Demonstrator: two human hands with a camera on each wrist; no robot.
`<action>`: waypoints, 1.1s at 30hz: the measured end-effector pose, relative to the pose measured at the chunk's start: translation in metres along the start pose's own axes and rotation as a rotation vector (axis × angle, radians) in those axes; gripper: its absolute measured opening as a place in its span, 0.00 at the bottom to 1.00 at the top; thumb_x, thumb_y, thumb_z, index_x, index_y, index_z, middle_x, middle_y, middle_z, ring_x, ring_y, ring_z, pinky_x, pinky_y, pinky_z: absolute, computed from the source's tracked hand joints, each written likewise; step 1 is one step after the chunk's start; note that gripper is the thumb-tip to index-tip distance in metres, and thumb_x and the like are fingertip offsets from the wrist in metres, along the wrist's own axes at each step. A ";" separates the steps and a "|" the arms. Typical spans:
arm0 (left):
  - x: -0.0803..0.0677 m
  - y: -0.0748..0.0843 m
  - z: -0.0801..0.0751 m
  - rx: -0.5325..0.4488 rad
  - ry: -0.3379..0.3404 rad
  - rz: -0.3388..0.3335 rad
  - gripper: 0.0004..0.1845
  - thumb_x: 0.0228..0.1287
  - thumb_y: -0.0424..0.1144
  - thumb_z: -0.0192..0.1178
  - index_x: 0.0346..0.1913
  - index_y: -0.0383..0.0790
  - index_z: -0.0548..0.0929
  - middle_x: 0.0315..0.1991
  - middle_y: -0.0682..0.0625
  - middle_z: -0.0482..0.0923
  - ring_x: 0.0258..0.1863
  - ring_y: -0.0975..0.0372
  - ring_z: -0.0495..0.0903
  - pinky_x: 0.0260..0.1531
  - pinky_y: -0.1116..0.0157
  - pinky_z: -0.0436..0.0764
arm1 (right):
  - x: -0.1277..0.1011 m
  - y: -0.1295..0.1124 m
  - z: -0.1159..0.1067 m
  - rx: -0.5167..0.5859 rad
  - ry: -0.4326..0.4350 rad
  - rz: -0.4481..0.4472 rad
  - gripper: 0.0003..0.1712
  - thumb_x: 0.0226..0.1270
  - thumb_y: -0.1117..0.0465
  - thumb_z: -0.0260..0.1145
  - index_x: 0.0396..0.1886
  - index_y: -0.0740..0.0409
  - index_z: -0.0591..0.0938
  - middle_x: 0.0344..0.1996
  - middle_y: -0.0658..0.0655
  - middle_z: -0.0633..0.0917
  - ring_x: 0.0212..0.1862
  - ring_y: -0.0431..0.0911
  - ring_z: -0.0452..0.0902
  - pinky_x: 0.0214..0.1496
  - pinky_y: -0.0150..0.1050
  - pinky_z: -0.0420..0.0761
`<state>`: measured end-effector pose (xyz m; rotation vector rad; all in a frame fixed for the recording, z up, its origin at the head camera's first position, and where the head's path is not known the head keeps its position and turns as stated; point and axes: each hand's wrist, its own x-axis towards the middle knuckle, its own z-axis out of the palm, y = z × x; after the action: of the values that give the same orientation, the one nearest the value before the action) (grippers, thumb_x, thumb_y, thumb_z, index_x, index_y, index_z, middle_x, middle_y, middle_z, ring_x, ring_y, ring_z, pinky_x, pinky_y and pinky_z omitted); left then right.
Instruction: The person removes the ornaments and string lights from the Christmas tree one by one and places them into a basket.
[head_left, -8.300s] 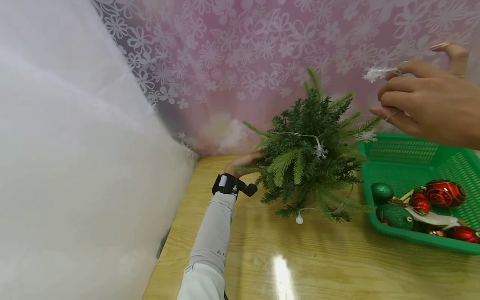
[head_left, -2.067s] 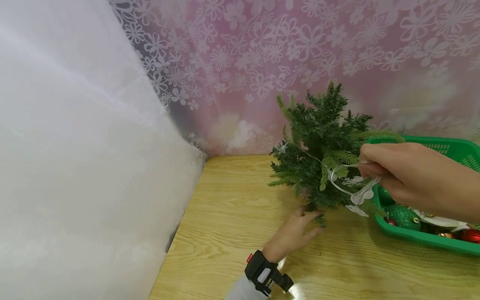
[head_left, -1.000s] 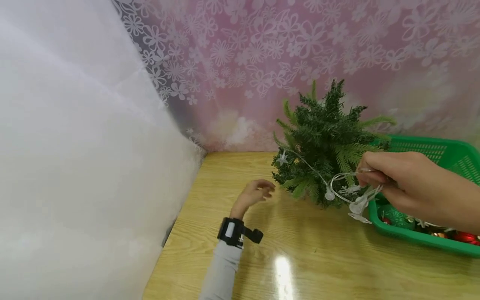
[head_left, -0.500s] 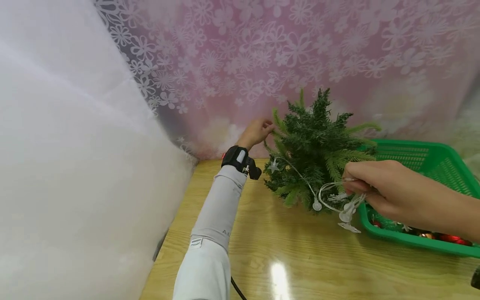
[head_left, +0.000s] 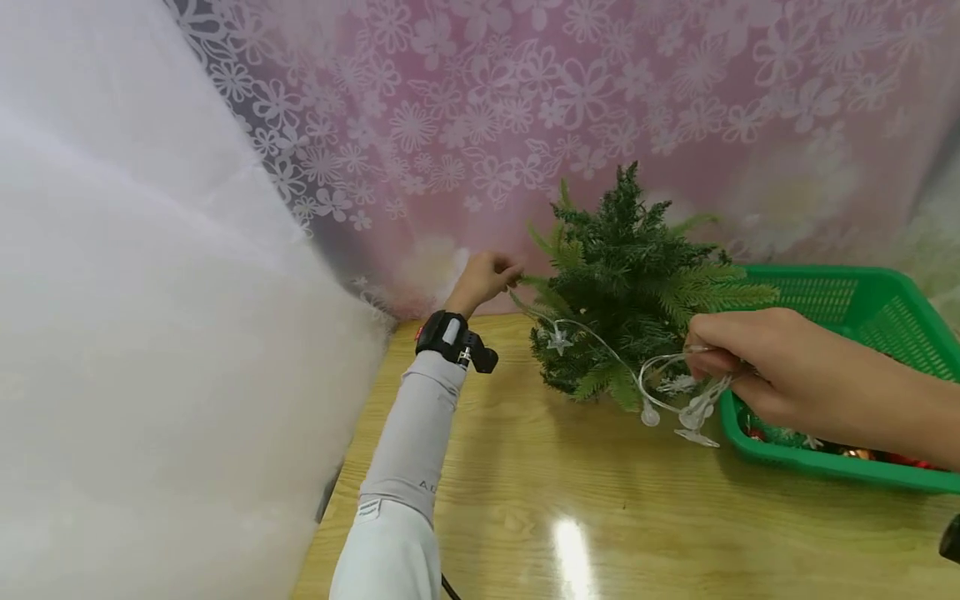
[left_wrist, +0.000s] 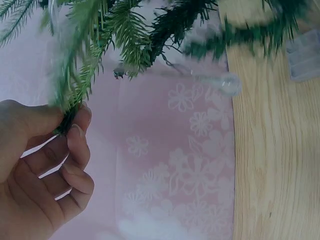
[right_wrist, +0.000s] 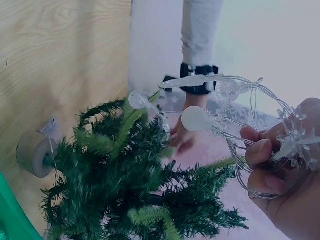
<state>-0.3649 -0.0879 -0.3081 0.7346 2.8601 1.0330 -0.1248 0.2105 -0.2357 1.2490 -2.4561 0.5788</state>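
Observation:
A small artificial Christmas tree (head_left: pixel 622 275) stands on the wooden table. At its left side my left hand (head_left: pixel 483 279) pinches the tip of a branch; the left wrist view shows thumb and fingertips on that green branch (left_wrist: pixel 75 85). My right hand (head_left: pixel 787 358) grips a gathered bundle of string lights (right_wrist: pixel 196 118) in front of the tree's right side. From the bundle the clear wire runs left across the branches, past a star-shaped light (head_left: pixel 558 340). Round bulbs and snowflake lights dangle below the right fingers. Foliage hides part of the wire.
A green plastic basket (head_left: pixel 832 475) with red and green baubles sits right of the tree, partly behind the right forearm. The tree's round wooden base (right_wrist: pixel 35 155) shows in the right wrist view. A pink flowered curtain (head_left: pixel 487 125) hangs close behind.
My left hand has moved from the tree's front base around to its left side and taken a branch tip. My right hand, earlier raised with a snowflake light, now holds the bundle lower.

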 end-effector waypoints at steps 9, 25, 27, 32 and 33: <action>-0.044 -0.009 0.001 0.015 0.016 0.004 0.12 0.73 0.41 0.55 0.43 0.37 0.84 0.32 0.44 0.84 0.32 0.53 0.81 0.30 0.65 0.75 | -0.017 0.010 -0.009 -0.105 0.069 0.025 0.34 0.36 0.91 0.59 0.25 0.51 0.56 0.26 0.37 0.57 0.34 0.30 0.75 0.35 0.17 0.69; -0.097 -0.004 -0.005 -0.036 0.024 0.044 0.11 0.73 0.37 0.54 0.49 0.34 0.81 0.27 0.46 0.82 0.23 0.59 0.79 0.26 0.64 0.73 | -0.043 0.029 -0.021 -0.158 0.171 0.095 0.31 0.36 0.87 0.57 0.25 0.47 0.61 0.33 0.37 0.77 0.35 0.24 0.72 0.28 0.22 0.61; -0.101 0.001 -0.004 -0.044 -0.005 0.051 0.11 0.73 0.37 0.53 0.51 0.34 0.78 0.25 0.46 0.82 0.22 0.59 0.78 0.25 0.65 0.72 | -0.045 0.029 -0.023 -0.164 0.156 0.130 0.30 0.37 0.88 0.58 0.26 0.48 0.64 0.34 0.39 0.78 0.30 0.26 0.69 0.27 0.24 0.58; -0.109 0.010 0.000 -0.036 -0.050 0.097 0.12 0.74 0.35 0.51 0.54 0.35 0.77 0.25 0.43 0.81 0.21 0.59 0.76 0.22 0.67 0.68 | -0.051 0.033 -0.029 -0.200 0.114 0.239 0.30 0.40 0.88 0.63 0.25 0.50 0.64 0.37 0.44 0.80 0.30 0.31 0.72 0.25 0.27 0.55; -0.110 0.011 0.001 -0.029 -0.054 0.105 0.12 0.74 0.35 0.51 0.54 0.36 0.77 0.25 0.43 0.81 0.20 0.60 0.76 0.21 0.67 0.67 | -0.052 0.035 -0.030 -0.208 0.116 0.242 0.30 0.41 0.88 0.62 0.25 0.50 0.63 0.37 0.44 0.79 0.33 0.31 0.74 0.25 0.27 0.55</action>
<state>-0.2619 -0.1273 -0.3179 0.9050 2.7822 1.0466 -0.1206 0.2797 -0.2410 0.8230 -2.5109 0.4279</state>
